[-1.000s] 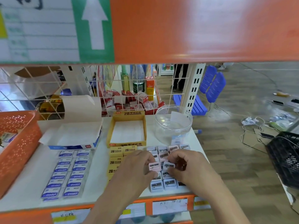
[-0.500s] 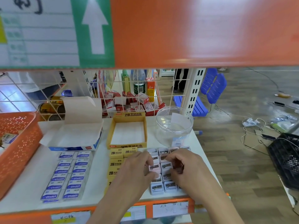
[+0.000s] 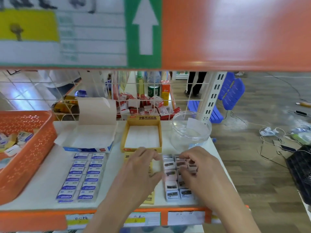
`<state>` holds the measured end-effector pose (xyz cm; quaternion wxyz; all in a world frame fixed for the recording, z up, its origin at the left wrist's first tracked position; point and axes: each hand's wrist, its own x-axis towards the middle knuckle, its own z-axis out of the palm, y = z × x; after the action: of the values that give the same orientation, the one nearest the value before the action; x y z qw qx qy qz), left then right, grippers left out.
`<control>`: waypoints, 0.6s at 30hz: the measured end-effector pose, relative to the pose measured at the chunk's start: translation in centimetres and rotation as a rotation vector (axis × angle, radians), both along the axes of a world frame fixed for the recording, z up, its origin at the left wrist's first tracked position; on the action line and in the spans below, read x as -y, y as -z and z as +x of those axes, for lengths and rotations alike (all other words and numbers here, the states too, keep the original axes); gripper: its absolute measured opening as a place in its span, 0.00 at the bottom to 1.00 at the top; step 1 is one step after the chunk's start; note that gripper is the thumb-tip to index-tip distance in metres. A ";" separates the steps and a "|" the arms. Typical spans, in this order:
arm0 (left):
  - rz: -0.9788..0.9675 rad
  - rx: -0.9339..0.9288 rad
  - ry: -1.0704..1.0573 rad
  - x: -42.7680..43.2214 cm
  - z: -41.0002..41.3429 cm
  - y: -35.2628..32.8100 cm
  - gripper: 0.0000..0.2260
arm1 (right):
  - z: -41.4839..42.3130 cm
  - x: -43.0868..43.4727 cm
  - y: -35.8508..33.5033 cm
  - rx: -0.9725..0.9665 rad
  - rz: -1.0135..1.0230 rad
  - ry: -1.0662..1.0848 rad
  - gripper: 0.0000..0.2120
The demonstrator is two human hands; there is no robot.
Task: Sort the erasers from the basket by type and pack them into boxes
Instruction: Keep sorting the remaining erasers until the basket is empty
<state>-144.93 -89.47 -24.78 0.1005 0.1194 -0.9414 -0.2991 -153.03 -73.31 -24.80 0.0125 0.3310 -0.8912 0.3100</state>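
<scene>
Curling over small erasers, my left hand and right hand: pinching or not, I cannot tell. Twelve blue erasers, one blue box, one yellow box.

One head-worn wide-angle camera looks forward and down, close over the white shelf

Both bare forearms reach in from the lower edge, angled toward each other. The left grip lies palm down with the back of the hand toward the camera, its fingers bent at the knuckles and the thumb splayed out to the right. The right grip, just beside it but apart, is also palm down, fingers curled downward and leftward. Blur hides whether either pinches anything
</scene>
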 end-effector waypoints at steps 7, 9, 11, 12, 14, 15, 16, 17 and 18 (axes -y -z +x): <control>-0.229 -0.124 -0.217 6.8 5.5 -2.7 0.16 | 2.5 8.5 -2.3 -0.086 0.048 -0.204 0.17; -0.271 -0.140 -0.280 9.3 8.0 -3.5 0.16 | 3.9 11.8 -3.1 -0.082 0.055 -0.282 0.18; -0.276 -0.123 -0.377 11.9 10.6 -4.2 0.15 | 5.6 15.3 -4.0 -0.092 0.059 -0.369 0.19; -0.275 -0.105 -0.421 13.3 11.9 -4.6 0.16 | 6.5 17.0 -4.4 -0.103 0.053 -0.409 0.19; -0.296 -0.092 -0.475 16.0 14.4 -5.2 0.17 | 8.4 20.5 -5.4 -0.121 0.030 -0.474 0.18; -0.294 -0.071 -0.507 17.4 15.6 -5.6 0.17 | 9.3 22.3 -5.9 -0.128 0.020 -0.505 0.18; -0.280 -0.042 -0.537 18.8 16.7 -6.0 0.17 | 10.1 24.1 -6.3 -0.138 0.013 -0.537 0.17; -0.264 -0.018 -0.562 20.3 17.8 -6.5 0.16 | 10.9 25.8 -6.6 -0.154 0.010 -0.564 0.17; -0.252 0.005 -0.586 22.0 18.7 -6.8 0.16 | 11.6 27.5 -6.7 -0.170 0.011 -0.583 0.17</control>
<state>-126.19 -111.45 -17.99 0.1940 0.3730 -0.8967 -0.1383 -141.44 -100.77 -18.07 -0.0041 0.5975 -0.7561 0.2669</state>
